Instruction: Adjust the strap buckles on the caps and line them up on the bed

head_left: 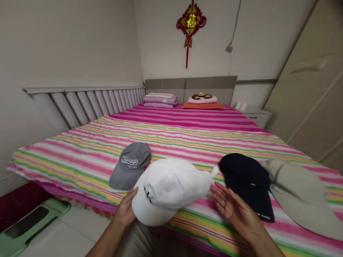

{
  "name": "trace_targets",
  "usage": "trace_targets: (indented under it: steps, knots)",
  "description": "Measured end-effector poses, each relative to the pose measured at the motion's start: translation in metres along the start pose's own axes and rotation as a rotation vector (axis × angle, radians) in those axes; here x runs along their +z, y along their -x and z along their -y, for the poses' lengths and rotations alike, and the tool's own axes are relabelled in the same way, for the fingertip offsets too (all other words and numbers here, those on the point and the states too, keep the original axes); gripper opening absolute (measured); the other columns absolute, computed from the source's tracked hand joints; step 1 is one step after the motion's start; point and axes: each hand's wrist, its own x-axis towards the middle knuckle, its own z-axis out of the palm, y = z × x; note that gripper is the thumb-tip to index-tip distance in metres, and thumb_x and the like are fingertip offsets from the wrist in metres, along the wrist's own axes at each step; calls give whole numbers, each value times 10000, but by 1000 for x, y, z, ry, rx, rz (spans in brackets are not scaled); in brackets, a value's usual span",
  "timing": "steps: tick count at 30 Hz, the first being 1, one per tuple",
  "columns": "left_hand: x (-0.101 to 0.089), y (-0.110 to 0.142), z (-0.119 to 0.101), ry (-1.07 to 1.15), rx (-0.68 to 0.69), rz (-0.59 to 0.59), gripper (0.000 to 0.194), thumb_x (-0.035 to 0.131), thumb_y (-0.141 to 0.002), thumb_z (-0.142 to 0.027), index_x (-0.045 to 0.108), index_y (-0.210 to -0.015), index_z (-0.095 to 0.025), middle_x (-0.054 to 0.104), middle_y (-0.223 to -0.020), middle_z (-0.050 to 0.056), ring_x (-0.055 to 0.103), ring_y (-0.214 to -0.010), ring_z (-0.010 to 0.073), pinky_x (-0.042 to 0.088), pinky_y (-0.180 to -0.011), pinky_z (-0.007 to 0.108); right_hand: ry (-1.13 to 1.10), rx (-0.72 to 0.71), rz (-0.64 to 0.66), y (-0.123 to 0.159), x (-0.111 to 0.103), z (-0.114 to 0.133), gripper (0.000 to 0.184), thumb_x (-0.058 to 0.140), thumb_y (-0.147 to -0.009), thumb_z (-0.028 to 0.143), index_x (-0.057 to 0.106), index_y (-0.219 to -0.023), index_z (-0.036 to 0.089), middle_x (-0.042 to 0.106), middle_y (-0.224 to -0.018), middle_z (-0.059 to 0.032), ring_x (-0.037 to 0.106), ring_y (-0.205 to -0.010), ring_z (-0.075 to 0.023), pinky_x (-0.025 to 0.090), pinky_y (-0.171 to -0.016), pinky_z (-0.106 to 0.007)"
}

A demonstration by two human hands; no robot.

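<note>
A white baseball cap (174, 182) with dark letters on its front is held up over the bed's near edge. My left hand (125, 208) grips its brim, with the fingers partly hidden under it. To the right of the cap, my right hand (232, 205) is open, fingers stretched toward the strap end and apart from it or barely touching; I cannot tell which. A grey cap (131, 164) with white lettering lies on the left. Beyond my right hand lies a black cap (246, 182), with a wide-brimmed beige hat (302, 192) beside it.
The bed carries a striped sheet (88, 153). Folded bedding (160, 101) and a pillow stack (202, 103) lie by the headboard (171, 85). A slatted rail (88, 101) runs along the left. A green stool (34, 221) stands at lower left, a nightstand (255, 115) at back right.
</note>
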Motion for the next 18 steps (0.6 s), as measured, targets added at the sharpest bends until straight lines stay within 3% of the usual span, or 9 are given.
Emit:
trace_targets:
  steps: [5,8,12,18]
  knots:
    - [25,-16,-82,81,317,-50,363,390,-823,-107,556,-1143,-152,718,-814,84,655,-842,215,425,-926,389,-56,77,-66,-1,-30,-15,321,783,-550,205,681,-853,182,713,-903,-61,653,-776,-159,516,-683,-248]
    - [29,-26,-115,44,448,-245,393,400,-829,-129,500,-1208,-161,722,-777,67,666,-796,208,463,-888,379,-108,127,-111,2,-42,-24,353,793,-524,200,683,-859,187,707,-934,-65,649,-822,-175,520,-690,-254]
    - [4,-37,-121,-82,295,-566,411,443,-792,-64,482,-1201,-66,715,-734,92,670,-734,232,540,-738,362,-111,126,-161,5,-56,-30,330,795,-506,176,689,-815,221,711,-920,-44,653,-771,-177,526,-637,-254]
    - [-32,-39,-112,-130,260,-648,361,508,-750,-43,529,-1110,-25,684,-593,71,658,-606,229,554,-558,326,-74,108,-188,5,-63,-30,286,797,-493,153,690,-749,221,716,-878,-49,636,-649,-151,525,-580,-241]
